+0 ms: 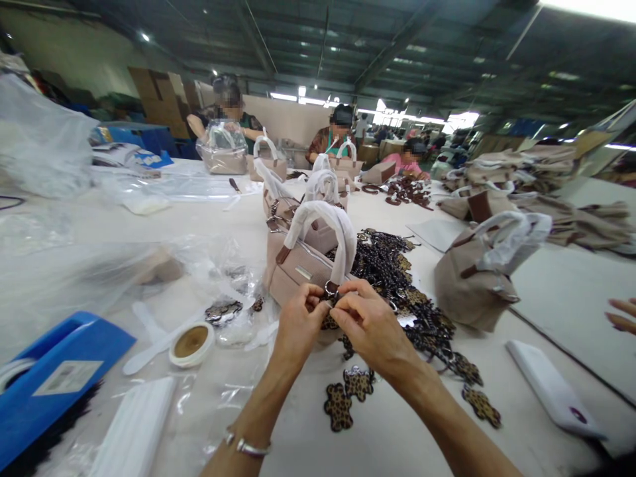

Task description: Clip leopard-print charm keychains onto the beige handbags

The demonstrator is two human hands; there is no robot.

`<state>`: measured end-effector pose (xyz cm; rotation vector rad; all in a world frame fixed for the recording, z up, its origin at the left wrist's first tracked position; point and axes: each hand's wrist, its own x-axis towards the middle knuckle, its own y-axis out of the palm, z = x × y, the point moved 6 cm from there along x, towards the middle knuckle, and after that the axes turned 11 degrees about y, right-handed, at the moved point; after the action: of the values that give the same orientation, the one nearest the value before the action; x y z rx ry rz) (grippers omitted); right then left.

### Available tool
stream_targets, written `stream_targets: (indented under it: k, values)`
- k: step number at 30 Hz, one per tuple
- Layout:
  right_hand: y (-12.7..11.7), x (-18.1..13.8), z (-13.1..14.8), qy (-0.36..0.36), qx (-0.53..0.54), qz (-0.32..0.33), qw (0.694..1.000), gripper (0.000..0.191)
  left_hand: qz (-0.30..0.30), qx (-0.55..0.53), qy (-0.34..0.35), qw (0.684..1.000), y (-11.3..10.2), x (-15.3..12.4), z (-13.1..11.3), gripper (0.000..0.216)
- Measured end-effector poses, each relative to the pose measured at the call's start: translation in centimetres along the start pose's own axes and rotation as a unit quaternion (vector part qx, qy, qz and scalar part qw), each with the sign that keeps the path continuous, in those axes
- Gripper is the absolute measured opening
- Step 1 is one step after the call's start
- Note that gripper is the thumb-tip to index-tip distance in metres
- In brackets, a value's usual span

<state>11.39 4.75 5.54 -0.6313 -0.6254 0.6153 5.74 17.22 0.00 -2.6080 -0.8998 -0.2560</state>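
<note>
My left hand [299, 318] and my right hand [366, 321] meet at the near end of a beige handbag [298, 268] whose handles are wrapped in white paper. Both pinch a small metal ring and a leopard-print charm [330, 322] at the bag's side. The fingers of both are closed around this charm. More leopard-print charms [348, 394] lie on the white table [377, 437] just below my hands. A heap of dark chains with charms [392, 271] spreads out to the right of the bag.
A second beige bag [477, 275] stands at the right. A tape roll [191, 343], clear plastic bags [226, 285] and a blue box [54, 374] lie at the left. A white phone [554, 391] rests at the right. Another person's fingers [623, 315] show at the right edge. Several people work across the table.
</note>
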Motion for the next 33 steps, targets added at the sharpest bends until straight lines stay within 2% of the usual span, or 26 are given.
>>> stream_targets:
  k: [4, 8, 12, 20, 24, 28, 33]
  values:
    - [-0.4, 0.0, 0.0, 0.002, -0.014, 0.011, 1.000, 0.018, 0.013, -0.095, -0.018, 0.995, 0.1, -0.1, 0.8, 0.017]
    - [-0.5, 0.2, 0.3, 0.000, -0.090, 0.010, 0.996, 0.016, 0.058, -0.164, -0.040, 0.984, 0.2, 0.2, 1.9, 0.019]
    - [0.1, 0.7, 0.6, 0.002, -0.166, 0.026, 0.986, 0.017, 0.084, -0.188, -0.039, 0.978, 0.1, 0.7, 2.4, 0.019]
    - [1.1, 2.0, 0.8, 0.031, -0.276, 0.040, 0.960, 0.018, 0.109, -0.145, 0.000, 0.983, -0.2, 1.1, 2.3, 0.016]
    - [1.2, 2.1, 0.7, 0.031, -0.268, 0.040, 0.962, 0.019, 0.115, -0.130, 0.008, 0.985, -0.4, 1.1, 2.0, 0.018]
    - [1.2, 1.7, 0.6, 0.029, -0.244, 0.012, 0.969, 0.020, 0.106, -0.106, 0.009, 0.989, -0.5, 1.7, 1.7, 0.026]
    - [1.3, 1.2, 0.3, 0.028, -0.230, -0.019, 0.973, 0.019, 0.098, -0.061, 0.038, 0.993, -0.7, 2.1, 0.2, 0.019]
